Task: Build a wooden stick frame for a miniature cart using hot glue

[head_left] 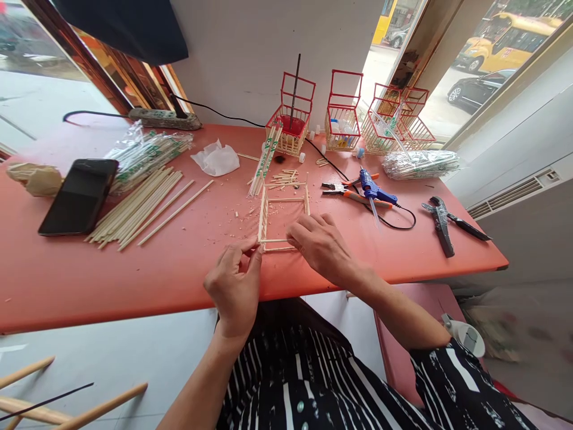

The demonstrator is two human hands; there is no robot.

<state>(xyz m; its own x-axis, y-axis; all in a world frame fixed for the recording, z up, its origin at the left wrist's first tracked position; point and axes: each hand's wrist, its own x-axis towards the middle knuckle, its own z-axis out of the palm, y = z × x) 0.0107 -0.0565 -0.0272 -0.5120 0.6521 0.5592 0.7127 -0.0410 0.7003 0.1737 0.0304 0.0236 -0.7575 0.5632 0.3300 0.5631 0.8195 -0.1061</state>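
Note:
A small open frame of wooden sticks stands near the table's front edge, between my hands. My left hand pinches its near left corner with thumb and fingertips. My right hand is closed at the near right side, its fingers curled over the end of a stick that spans the frame's near side. The right fingertips are partly hidden behind the knuckles. Just behind the frame lie short cut sticks and wood crumbs.
Stick baskets with red trim, such as one basket, line the back. On the right lie a blue glue gun, pliers and black-handled cutters. Left are long sticks, a phone and a power strip.

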